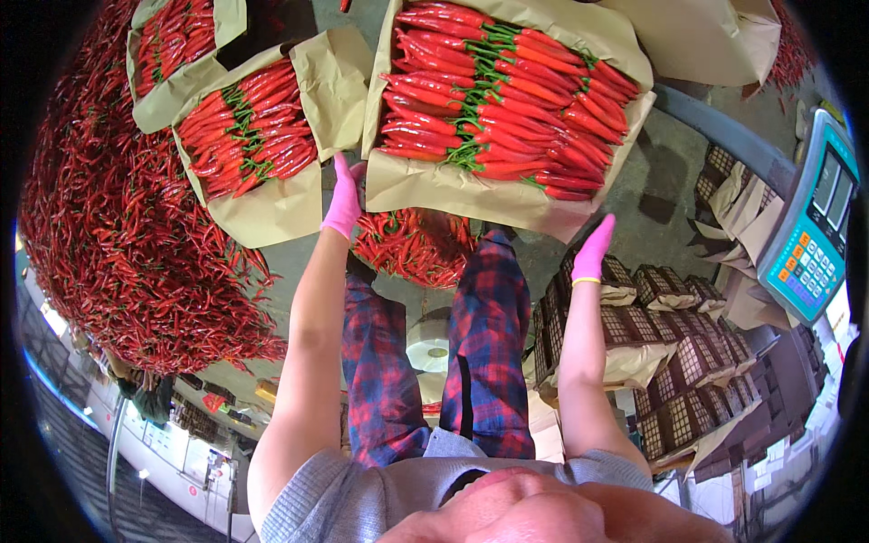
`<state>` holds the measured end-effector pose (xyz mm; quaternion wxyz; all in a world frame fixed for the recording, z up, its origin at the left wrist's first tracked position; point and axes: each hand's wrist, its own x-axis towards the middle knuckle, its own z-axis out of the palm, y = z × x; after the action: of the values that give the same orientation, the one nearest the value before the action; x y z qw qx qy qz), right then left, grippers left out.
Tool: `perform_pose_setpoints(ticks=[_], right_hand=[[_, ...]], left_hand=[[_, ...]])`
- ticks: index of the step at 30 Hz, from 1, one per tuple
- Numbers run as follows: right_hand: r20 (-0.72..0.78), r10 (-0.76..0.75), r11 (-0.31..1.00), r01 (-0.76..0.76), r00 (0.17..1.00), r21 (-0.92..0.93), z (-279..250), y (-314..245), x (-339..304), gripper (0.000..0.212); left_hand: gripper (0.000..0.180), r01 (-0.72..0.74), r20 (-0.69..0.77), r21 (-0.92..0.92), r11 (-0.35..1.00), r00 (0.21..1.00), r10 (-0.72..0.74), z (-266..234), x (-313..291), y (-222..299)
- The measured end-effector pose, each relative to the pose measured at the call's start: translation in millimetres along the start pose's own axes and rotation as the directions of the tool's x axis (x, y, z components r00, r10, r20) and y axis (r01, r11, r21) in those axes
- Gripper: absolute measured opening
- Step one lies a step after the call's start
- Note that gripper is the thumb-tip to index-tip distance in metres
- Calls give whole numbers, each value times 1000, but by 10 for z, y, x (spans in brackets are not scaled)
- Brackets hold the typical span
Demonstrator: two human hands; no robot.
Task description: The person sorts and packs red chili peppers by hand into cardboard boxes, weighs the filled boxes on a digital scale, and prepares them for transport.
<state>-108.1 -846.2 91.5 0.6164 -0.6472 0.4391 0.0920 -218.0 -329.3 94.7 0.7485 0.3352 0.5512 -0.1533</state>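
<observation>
A box lined with brown paper is in front of me, packed with rows of glossy red chili peppers whose green stems meet along the middle. My left hand, in a pink glove, grips its near left corner, fingers partly hidden by the paper. At the near right corner my right hand, also gloved in pink, presses against the side with some fingers out of sight. Just left of my left hand sits another paper-lined box of chilies.
A huge heap of loose red chilies fills the left side. A third paper-lined box stands at the far left. On the right are a weighing scale's teal panel and stacked dark plastic crates. More loose chilies lie by my legs.
</observation>
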Motion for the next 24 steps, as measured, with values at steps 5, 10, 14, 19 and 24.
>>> perform_pose_setpoints(ticks=[5, 10, 14, 19, 24], right_hand=[[360, 281, 757, -436, 889, 486, 432, -197, -69, 59], [263, 228, 808, -333, 937, 486, -87, 304, 751, 42], [266, 95, 772, -239, 959, 589, -374, -54, 525, 44], [206, -76, 859, -41, 976, 510, -144, -434, 48, 49], [161, -80, 882, -6, 984, 471, -258, -402, -45, 41]], left_hand=[[88, -208, -155, -379, 902, 975, 160, 393, 246, 246], [35, -457, -64, -622, 635, 839, 541, 127, 161, 679], [27, -668, 159, -247, 702, 686, 710, 341, -557, 552], [14, -723, 319, 72, 687, 669, 671, 1058, -1029, 419], [16, -827, -181, 95, 555, 533, 826, 231, -710, 477]])
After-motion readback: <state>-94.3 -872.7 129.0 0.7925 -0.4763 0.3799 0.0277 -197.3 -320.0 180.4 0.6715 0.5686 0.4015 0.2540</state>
